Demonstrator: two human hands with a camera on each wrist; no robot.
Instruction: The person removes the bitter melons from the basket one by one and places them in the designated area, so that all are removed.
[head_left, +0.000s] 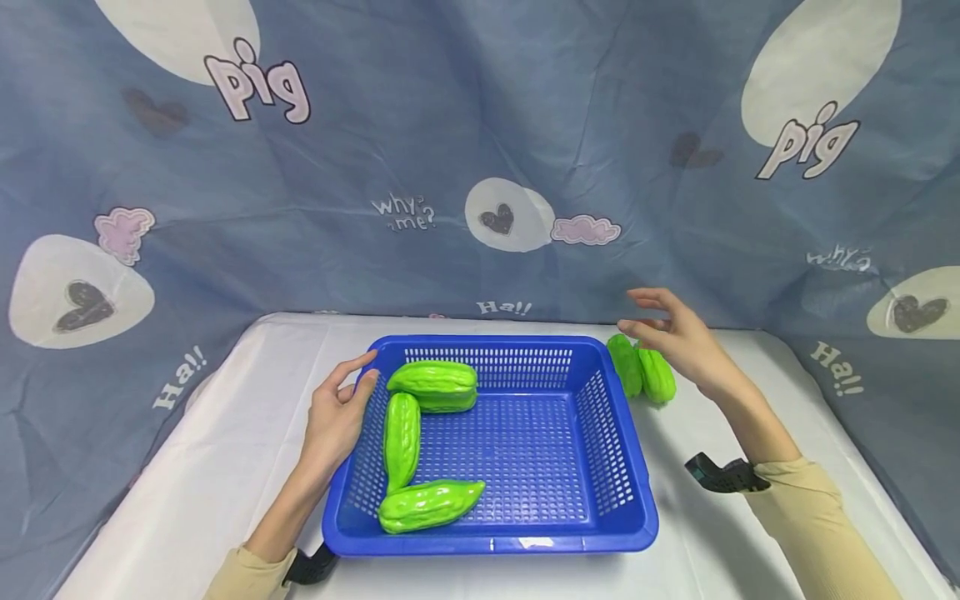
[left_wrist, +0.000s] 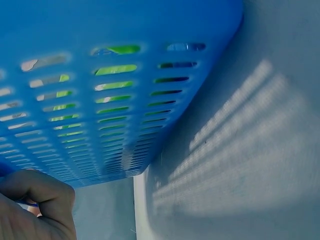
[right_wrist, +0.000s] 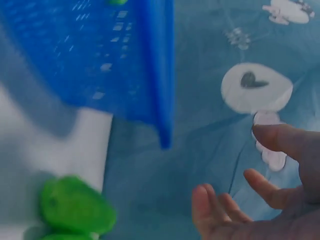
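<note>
A: ok so what's the grip situation here?

B: left hand (head_left: pixel 335 417) has thumb and fingers hooked on the left rim of a blue rectangular plastic basket with slotted walls (head_left: pixel 491 544). right hand (head_left: pixel 678 337) is holding nothing, with a pretty wide gap between thumb and fingers.

A: and which way does everything point?

B: basket's long axis goes left-right, mid-table. inside it there's a glossy green ridged bitter melon (head_left: pixel 432 507) along the near side, lying roughly sideways, tip to the right. another bitter melon by the left wall (head_left: pixel 402 437) runs front to back, skinny end toward the person. up by the far wall, green bitter melon stuff (head_left: pixel 433 377) lies sideways, tip left; looks like two snug together, can't swear to it.

A: any outside?

B: yep, a pair of green bitter melons (head_left: pixel 657 377) just past the right wall, side by side, roughly front to back.

A: arm pose?

B: left forearm angles up and inward. right one reaches in from the right, hand in the air near that pair, not touching, fingers pointing left. beige sleeves (head_left: pixel 813 533), white tablecloth (head_left: pixel 720 542), blue printed curtain (head_left: pixel 360 275) behind.
</note>
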